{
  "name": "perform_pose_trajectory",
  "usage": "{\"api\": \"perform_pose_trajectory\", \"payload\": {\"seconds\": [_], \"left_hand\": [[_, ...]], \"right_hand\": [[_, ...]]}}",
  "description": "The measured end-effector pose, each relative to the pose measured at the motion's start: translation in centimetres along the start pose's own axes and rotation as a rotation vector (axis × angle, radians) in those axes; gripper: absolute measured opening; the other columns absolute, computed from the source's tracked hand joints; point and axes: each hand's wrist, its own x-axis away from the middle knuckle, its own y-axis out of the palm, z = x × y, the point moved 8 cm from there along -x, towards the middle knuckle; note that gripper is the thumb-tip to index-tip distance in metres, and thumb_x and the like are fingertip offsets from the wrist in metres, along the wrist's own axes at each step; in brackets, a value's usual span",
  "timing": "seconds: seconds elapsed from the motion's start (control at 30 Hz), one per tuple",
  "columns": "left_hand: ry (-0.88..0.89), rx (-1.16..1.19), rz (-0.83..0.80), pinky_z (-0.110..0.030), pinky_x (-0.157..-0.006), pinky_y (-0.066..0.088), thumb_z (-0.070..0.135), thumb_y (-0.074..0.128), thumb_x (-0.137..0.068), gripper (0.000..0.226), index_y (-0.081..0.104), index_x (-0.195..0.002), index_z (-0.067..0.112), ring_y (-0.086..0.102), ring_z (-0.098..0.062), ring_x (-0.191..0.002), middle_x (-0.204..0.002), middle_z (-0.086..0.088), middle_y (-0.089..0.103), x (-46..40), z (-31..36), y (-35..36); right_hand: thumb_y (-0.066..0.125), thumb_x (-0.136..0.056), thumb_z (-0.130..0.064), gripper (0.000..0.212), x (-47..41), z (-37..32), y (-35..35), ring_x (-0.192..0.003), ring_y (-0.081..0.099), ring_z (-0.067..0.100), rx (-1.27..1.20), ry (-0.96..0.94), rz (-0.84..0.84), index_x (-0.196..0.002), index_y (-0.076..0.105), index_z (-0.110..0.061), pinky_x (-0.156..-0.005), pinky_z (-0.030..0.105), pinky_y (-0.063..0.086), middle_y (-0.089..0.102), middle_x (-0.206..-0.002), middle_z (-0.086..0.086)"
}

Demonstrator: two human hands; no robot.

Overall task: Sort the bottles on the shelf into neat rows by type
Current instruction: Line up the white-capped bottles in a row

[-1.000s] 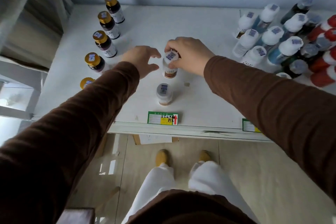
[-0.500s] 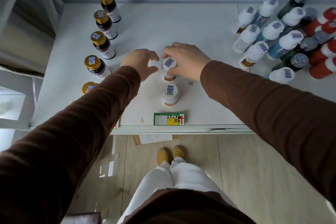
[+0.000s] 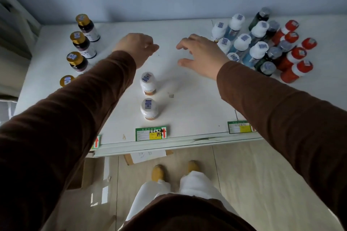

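Observation:
Two white-capped bottles stand one behind the other near the front of the white shelf: the rear one and the front one. My left hand hovers behind them, fingers loosely curled, holding nothing. My right hand hovers to the right with fingers spread and relaxed, empty. A column of dark gold-capped bottles lines the left side. A mixed cluster of white-capped, grey-capped and red-capped bottles crowds the back right.
Green price tags sit on the shelf's front edge. A blue wall rises behind the shelf. Below are the tiled floor, a cardboard piece with paper, and my legs and shoes. A white frame stands at the far left.
My right hand has let go of the rear white-capped bottle and lifted away to the right. My left hand also drew back from it. The bottle now stands behind the front one.

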Motion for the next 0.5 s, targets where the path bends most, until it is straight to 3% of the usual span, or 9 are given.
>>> {"api": "perform_pose_trajectory", "payload": {"seconds": [0.13, 0.23, 0.5], "left_hand": [[0.067, 0.002, 0.027, -0.031, -0.083, 0.041, 0.028, 0.061, -0.089, 0.015, 0.064, -0.100, 0.018, 0.058, -0.025, -0.102, -0.107, -0.001, 0.065, -1.4, 4.4, 0.8], [0.055, 0.036, 0.032, -0.031, -0.088, 0.043, 0.026, 0.064, -0.087, 0.022, 0.064, -0.108, 0.021, 0.058, -0.022, -0.105, -0.109, 0.002, 0.065, -2.3, 7.8, 2.5], [-0.138, 0.139, -0.084, -0.026, -0.089, 0.043, 0.030, 0.074, -0.080, 0.040, 0.063, -0.117, 0.024, 0.060, -0.017, -0.105, -0.112, 0.004, 0.066, -1.9, 14.3, 11.5]], "right_hand": [[0.061, -0.090, -0.038, 0.038, 0.5, 4.8, -2.8, -0.106, 0.057, 0.022, 0.000, 0.017, 0.042, -0.124, 0.059, -0.020, -0.085, 0.030, 0.040, 0.057, -0.120, 0.004], [0.059, -0.091, -0.037, 0.032, 0.8, 9.1, -4.2, -0.105, 0.058, 0.021, 0.009, 0.023, 0.039, -0.119, 0.062, -0.021, -0.082, 0.027, 0.037, 0.059, -0.117, 0.003], [0.056, -0.093, -0.027, 0.028, 3.1, 15.7, -3.3, -0.105, 0.058, 0.024, -0.025, -0.143, -0.095, -0.119, 0.063, -0.019, -0.076, 0.025, 0.031, 0.063, -0.116, 0.003]]}}
